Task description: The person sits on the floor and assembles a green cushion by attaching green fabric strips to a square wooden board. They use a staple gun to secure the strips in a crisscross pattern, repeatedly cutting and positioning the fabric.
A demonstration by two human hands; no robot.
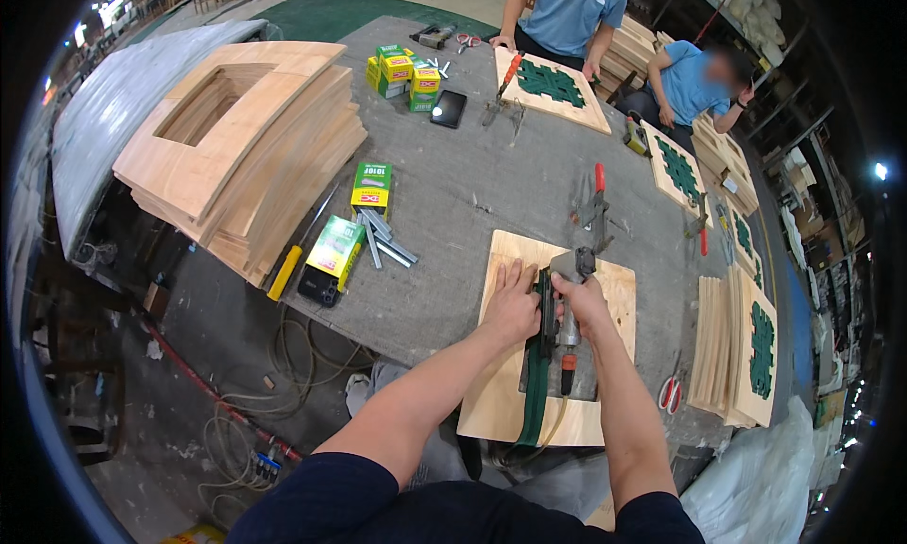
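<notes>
A square wooden frame (491,402) lies on the grey bench in front of me. A green webbing strap (534,402) runs along the frame's opening toward the bench edge. My left hand (511,303) presses flat on the frame's left side, over the strap's far end. My right hand (581,298) grips a grey pneumatic staple gun (570,331) with its nose down on the strap beside my left hand. An orange fitting sits at the gun's near end.
Staple boxes (370,187) and loose staple strips (383,237) lie to the left, by a tall stack of wooden frames (241,138). A red-handled clamp (597,199) stands behind my frame, red scissors (671,391) at right. Two people work at the far side on webbed frames (551,86).
</notes>
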